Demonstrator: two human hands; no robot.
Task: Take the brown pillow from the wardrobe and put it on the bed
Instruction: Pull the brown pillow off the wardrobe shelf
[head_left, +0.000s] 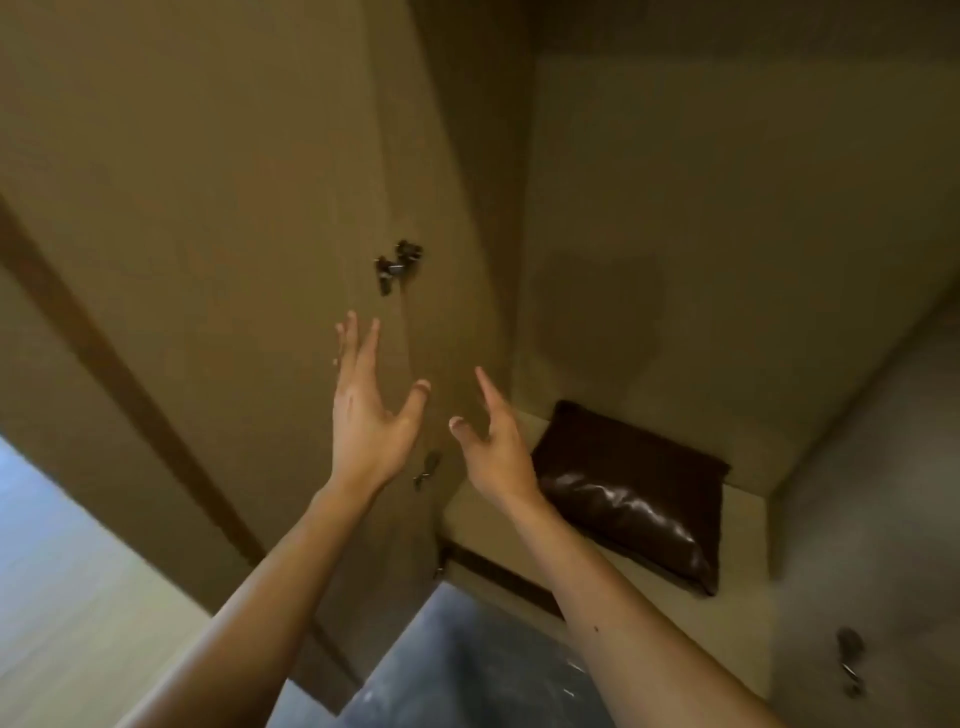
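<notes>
Wardrobe (727, 208) fills most of the head view, beige inside and out, one compartment open on the right. One closed door panel (208, 208) stands to the left of the opening, with one dark key-and-lock fitting (397, 262) near its right edge; one more small metal fitting (427, 470) lies lower on the same edge, partly blurred. One open door (857, 519) stands at the right edge of the frame, with one dark fitting (849, 660) low on it, too blurred to identify. One shelf (675, 597), pale, runs across the bottom of the open compartment. One brown pillow (634, 499), glossy and dark, lies flat on this shelf toward the back, its near edge catching light; it is the only item in the compartment. Floor (467, 675), grey, shows below the shelf between the forearms. Two bare forearms reach up from the bottom of the frame. Left hand (363, 410): grip open, fingers spread, raised in front of the closed door panel below the lock, holding nothing. Right hand (496, 447): grip open, fingers extended, thumb out, empty, just left of the pillow and not touching it. Both hands near each other, apart.
</notes>
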